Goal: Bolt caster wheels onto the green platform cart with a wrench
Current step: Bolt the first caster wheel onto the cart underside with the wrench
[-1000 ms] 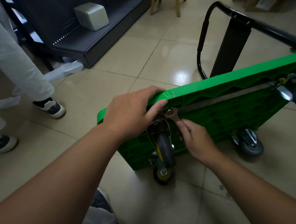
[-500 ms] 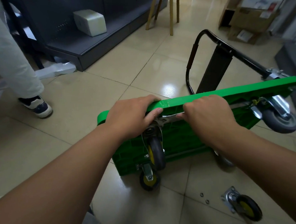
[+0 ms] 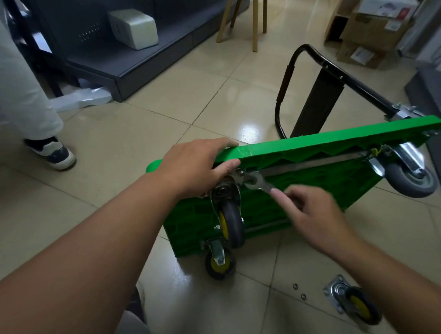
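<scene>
The green platform cart (image 3: 316,140) stands on its long edge on the tiled floor, underside toward me. My left hand (image 3: 196,165) grips its top edge near the left corner, thumb by a caster's mounting plate. A black and yellow caster wheel (image 3: 230,224) hangs from that plate. A metal wrench (image 3: 258,183) sits with its jaw on a bolt at the plate. My right hand (image 3: 312,212), blurred, pinches the wrench's handle end. A grey caster (image 3: 408,181) is mounted at the right end. Another caster (image 3: 218,262) touches the floor below.
A loose caster wheel (image 3: 354,304) and small washers (image 3: 299,291) lie on the floor at lower right. The cart's black folded handle (image 3: 310,94) stretches out behind it. A person's leg and shoe (image 3: 50,151) stand at left. Dark shelving (image 3: 143,60), chair legs and cardboard boxes (image 3: 376,28) are beyond.
My right hand dropped from the cart's top edge to the wrench handle below it. The wrench handle now points down and right. My left hand kept its hold on the edge.
</scene>
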